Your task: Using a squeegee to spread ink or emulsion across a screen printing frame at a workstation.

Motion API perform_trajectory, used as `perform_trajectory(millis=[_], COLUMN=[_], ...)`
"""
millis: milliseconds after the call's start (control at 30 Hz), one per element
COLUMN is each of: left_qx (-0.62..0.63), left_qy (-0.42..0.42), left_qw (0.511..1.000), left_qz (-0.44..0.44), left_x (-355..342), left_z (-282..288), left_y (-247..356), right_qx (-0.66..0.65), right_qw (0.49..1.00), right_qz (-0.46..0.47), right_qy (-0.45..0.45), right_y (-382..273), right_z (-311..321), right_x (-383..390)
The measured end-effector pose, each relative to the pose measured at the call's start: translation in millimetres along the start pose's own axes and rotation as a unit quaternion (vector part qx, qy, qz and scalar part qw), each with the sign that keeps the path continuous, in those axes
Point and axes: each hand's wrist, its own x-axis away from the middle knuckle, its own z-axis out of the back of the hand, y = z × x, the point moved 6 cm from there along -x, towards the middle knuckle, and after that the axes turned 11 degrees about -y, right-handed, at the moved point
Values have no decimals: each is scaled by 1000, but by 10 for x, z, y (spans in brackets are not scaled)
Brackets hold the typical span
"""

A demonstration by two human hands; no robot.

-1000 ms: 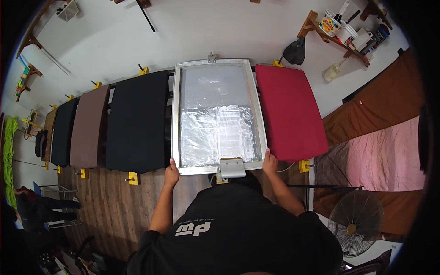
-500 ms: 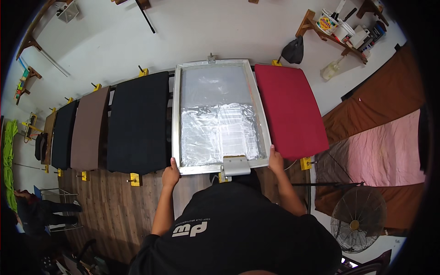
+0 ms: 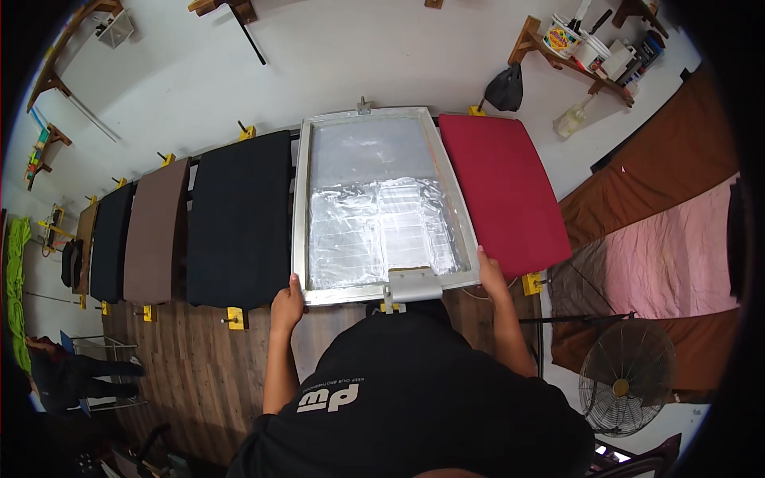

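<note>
A silver-framed printing screen (image 3: pixel 300 199) lies lengthwise before me, with shiny clear tape over the nearer half of its mesh. My left hand (image 3: pixel 288 304) grips its near left corner, thumb up along the outer side. At the near right corner, my right hand (image 3: pixel 491 272) holds the frame the same way. Between my hands, a metal bracket (image 3: pixel 415 284) clasps the near edge. Beyond the far edge stands a small metal clamp (image 3: pixel 364 107). What lies under the screen is hidden, and so are most of my fingers beneath the frame.
A red cloth-covered board (image 3: pixel 506 191) is right of the screen; a black one (image 3: pixel 239 215) and a brown one (image 3: pixel 157 231) lie left. Yellow brackets (image 3: pixel 235 319) jut from the row. A standing fan (image 3: pixel 625 378) is at lower right. Another person (image 3: pixel 76 374) is far left.
The screen's near end looks larger and wider, as if raised a little toward me, and both hands have moved outward with it. The whole view has shifted slightly.
</note>
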Motion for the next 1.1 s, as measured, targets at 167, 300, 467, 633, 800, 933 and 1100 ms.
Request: perform_trajectory(millis=[167,300,467,633,800,933,1100], left_qx=[30,150,135,336,414,559,655], left_qy=[-88,-195,-136,-155,-114,-191,-250], left_qw=[996,969,981,927,901,804,713], left_qz=[-18,-12,-31,-63,-53,-73,-28], left_x=[-184,-258,-529,-684,-661,-688,-630], left_z=[55,40,137,-101,-259,-338,-398], left_y=[-65,-81,-185,-181,-85,-107,-25], right_qx=[-124,-310,-385,-439,-424,-429,-462], right_qw=[989,928,903,861,867,860,836], right_qz=[54,-21,-25,18,19,11,10], right_qy=[-52,-205,-191,-255,-262,-277,-296], right_y=[146,195,101,-63,-39,-33,-112], right_z=[10,-140,-268,-338,-355,-391,-424], right_x=[-242,-279,-233,-248,-265,-262,-168])
